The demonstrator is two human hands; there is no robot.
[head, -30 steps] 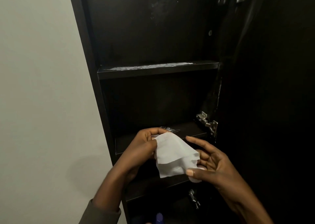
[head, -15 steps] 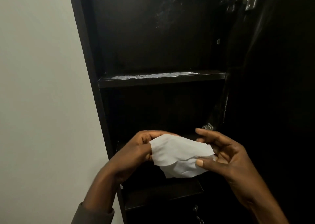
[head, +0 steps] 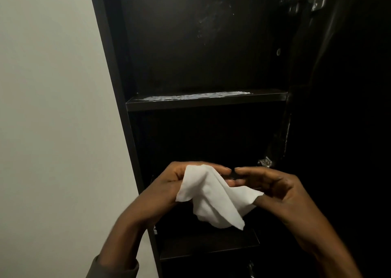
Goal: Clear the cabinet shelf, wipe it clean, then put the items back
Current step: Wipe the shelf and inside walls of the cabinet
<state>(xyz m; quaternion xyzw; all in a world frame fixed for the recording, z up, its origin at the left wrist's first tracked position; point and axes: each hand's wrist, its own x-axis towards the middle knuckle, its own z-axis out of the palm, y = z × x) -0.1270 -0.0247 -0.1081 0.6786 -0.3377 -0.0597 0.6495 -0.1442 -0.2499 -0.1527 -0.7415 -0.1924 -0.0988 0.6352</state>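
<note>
Shelf (head: pixel 206 102) cleared but w/ white residue, wiping not begun. Left hand (head: pixel 169 189) & right hand (head: pixel 273 187) both pinch the wipe (head: pixel 213 197); restocking left.

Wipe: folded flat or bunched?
Bunched. The white wipe hangs in loose creases between the left hand and right hand, one corner drooping below.

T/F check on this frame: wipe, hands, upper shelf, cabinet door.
1. Both hands hold the white wipe. True: left hand and right hand both pinch it.
2. The upper shelf looks clean. False: a whitish streak runs along it.
3. Bottles stand on the upper shelf. False: nothing stands there.
4. The wipe is pressed on the shelf. False: held in the air, below it.
5. The cabinet door is open. True.
</note>
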